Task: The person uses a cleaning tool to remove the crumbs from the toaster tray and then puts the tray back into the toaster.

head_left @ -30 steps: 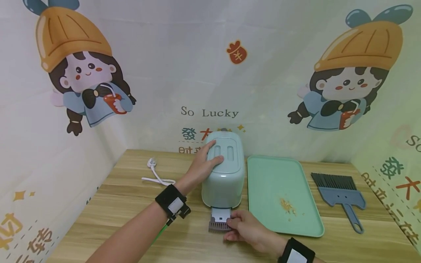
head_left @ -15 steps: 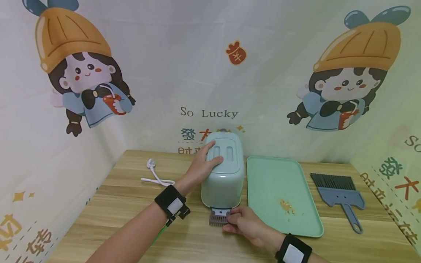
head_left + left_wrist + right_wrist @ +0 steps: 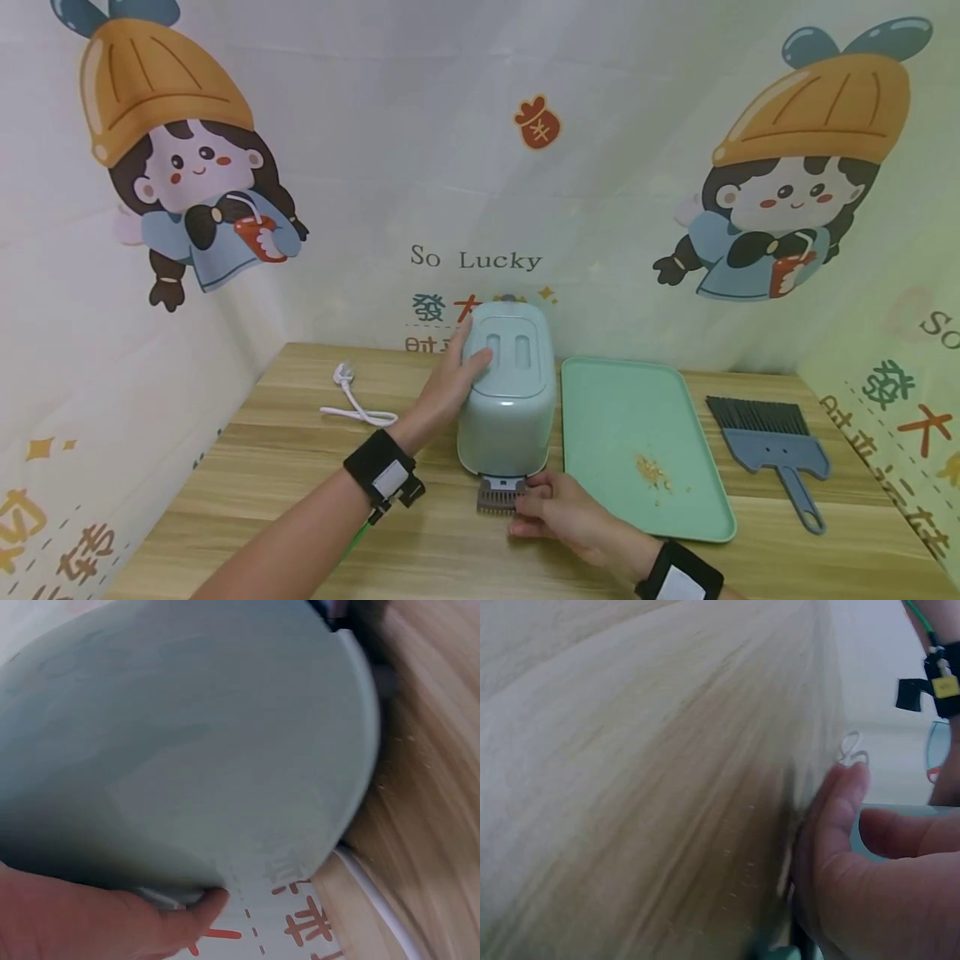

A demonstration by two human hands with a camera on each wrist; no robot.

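A mint-green toaster stands on the wooden table against the back cloth, its lid marked by two slot-shaped recesses. My left hand rests along its upper left side, thumb over the lid's edge and fingers fairly straight. In the left wrist view, the toaster's curved wall takes up most of the picture. A grey crumb tray with a comb-like end sticks out a short way below the toaster's near face. My right hand pinches its right end, low over the table. The right wrist view hides the tray behind the hand.
A green serving tray with a small heap of crumbs lies right of the toaster. Beyond it is a blue-grey brush with black bristles. A white power cord with plug lies at the left. Printed cloth surrounds the table.
The crumb tray has slid further under the toaster, pushed by my right hand, mostly in the first half second. My left hand has shifted slightly left and down off the lid.
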